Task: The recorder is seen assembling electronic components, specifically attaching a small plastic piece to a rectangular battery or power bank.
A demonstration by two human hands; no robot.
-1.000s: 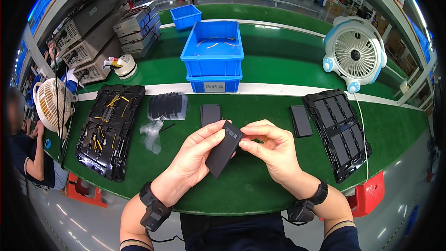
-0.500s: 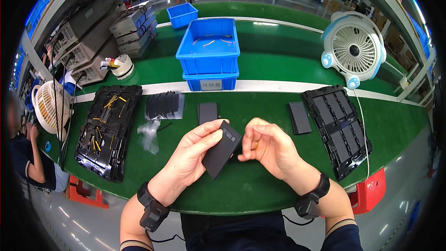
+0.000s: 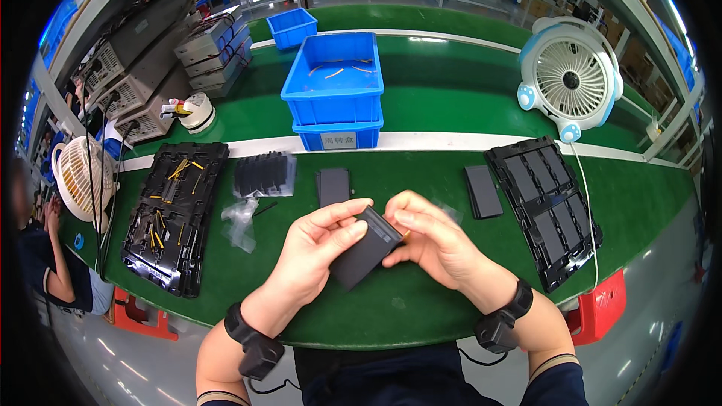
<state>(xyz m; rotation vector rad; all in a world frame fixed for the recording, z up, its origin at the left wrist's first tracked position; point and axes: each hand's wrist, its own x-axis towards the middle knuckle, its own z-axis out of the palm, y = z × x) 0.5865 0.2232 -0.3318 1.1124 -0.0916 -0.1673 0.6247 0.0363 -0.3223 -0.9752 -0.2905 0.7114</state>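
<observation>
The flat dark slab (image 3: 365,256) is up in the air, just over the green table (image 3: 421,316), right in front of the person. It is tilted, with one corner up and one corner down. The left hand (image 3: 320,244) holds it from the left side, with the thumb on top and the fingers curled under it. The right hand (image 3: 432,244) touches the slab's top right corner, and its fingers are bent and pinch that corner. Just behind the hands, another dark flat piece (image 3: 333,185) lies on the table. To the left sits a black tray (image 3: 174,222) with small yellow bits in it. To the right sits a second black tray (image 3: 547,207) full of dark slabs, and one more slab (image 3: 482,191) lies just beside it. Far back stand stacked blue bins (image 3: 335,90) and a white fan (image 3: 569,75).
</observation>
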